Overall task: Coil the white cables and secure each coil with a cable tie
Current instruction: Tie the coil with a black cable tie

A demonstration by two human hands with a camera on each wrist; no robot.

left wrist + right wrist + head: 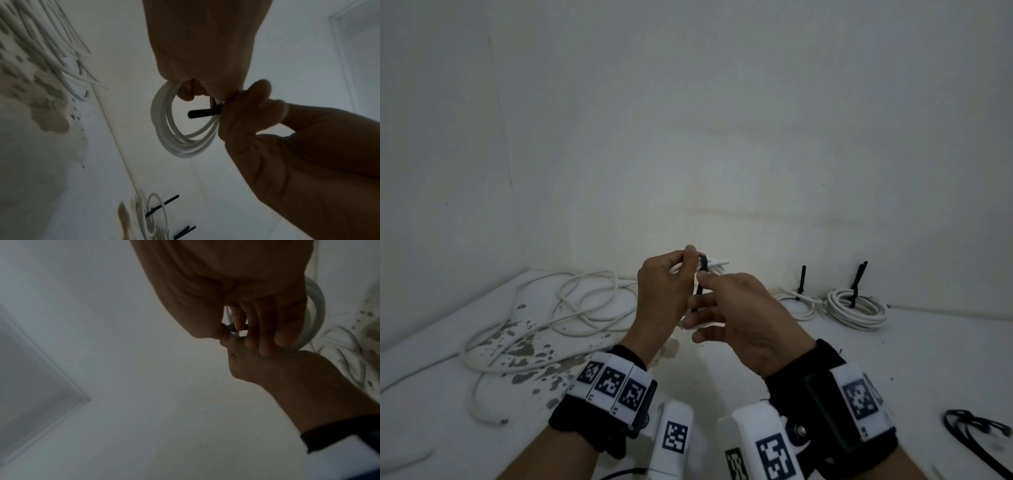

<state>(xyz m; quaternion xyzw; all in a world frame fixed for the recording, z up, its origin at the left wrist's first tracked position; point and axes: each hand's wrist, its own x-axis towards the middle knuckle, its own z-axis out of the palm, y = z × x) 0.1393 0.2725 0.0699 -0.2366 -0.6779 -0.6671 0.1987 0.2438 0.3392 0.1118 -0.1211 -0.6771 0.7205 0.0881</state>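
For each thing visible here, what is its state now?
left hand: grips the held coil.
right hand: pinches the black tie.
held coil: wound, off the table.
black tie: wrapped on the held coil.
two coils: tied, lying by the wall.
loose cable: uncoiled.

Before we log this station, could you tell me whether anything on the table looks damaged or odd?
Yes: the white table has grey patches at its left, under the loose white cable, like chipped paint or stains. Nothing else stands out.

black cord point(977, 432) lies on stained white table point(774, 359), near right.
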